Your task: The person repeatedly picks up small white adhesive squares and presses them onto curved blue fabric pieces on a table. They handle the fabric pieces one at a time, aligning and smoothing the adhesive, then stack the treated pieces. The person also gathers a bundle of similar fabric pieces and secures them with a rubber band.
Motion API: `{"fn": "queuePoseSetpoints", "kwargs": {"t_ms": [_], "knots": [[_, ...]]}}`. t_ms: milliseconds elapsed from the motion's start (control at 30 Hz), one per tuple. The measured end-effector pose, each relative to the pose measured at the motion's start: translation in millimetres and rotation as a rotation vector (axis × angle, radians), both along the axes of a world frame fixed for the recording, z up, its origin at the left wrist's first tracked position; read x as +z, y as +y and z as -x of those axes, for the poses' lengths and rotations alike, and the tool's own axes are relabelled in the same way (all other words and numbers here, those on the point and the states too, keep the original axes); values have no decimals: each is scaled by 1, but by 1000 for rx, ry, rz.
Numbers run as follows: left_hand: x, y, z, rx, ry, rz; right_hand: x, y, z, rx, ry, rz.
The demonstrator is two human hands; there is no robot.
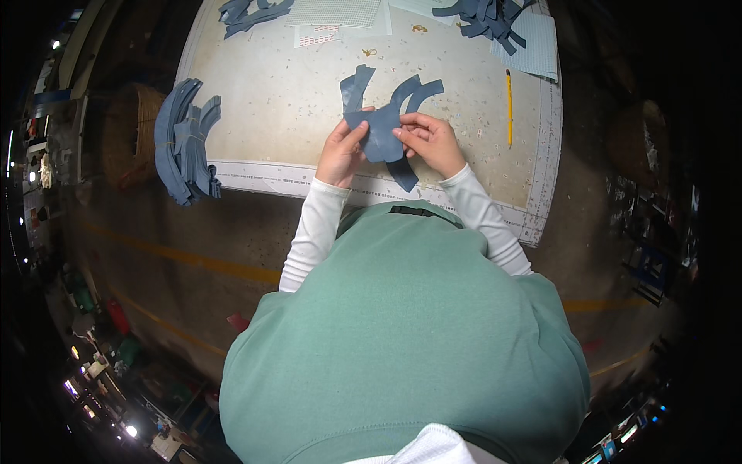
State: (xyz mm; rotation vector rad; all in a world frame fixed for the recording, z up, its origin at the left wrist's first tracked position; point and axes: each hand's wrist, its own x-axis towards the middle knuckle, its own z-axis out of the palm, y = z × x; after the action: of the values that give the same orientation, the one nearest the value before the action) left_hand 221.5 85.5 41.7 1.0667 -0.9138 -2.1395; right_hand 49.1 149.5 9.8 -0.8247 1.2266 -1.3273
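yellow pencil (pixel 509 112) on pale table (pixel 270 100), basket (pixel 146 124) at left, yellow floor line (pixel 185 259)

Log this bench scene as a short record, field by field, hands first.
Left hand: pinching the left side of a blue-grey cut piece
Right hand: at that piece's right edge
Table, left edge: bundle of blue-grey pieces
Table, right side: yellow pencil
Table, far right: loose blue-grey strips

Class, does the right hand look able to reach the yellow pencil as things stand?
Probably yes: nothing bulky blocks the tabletop between the right hand and the yellow pencil, though that hand's fingers hold a blue-grey piece.
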Motion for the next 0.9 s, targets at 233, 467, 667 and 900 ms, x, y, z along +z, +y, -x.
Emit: {"fn": "queuePoseSetpoints", "kwargs": {"t_ms": [233, 467, 667, 900], "knots": [[-49, -32, 2, 25, -724, 742, -29, 11, 28, 18, 86, -142], [-67, -45, -13, -154, -1329, 979, -43, 31, 67, -298, 973, -62], [-70, -40, -11, -58, -754, 580, -34, 10, 49, -194, 586, -48], [-54, -26, -7, -157, -1127, 975, -31, -24, -9, 44, 735, -9]]}}
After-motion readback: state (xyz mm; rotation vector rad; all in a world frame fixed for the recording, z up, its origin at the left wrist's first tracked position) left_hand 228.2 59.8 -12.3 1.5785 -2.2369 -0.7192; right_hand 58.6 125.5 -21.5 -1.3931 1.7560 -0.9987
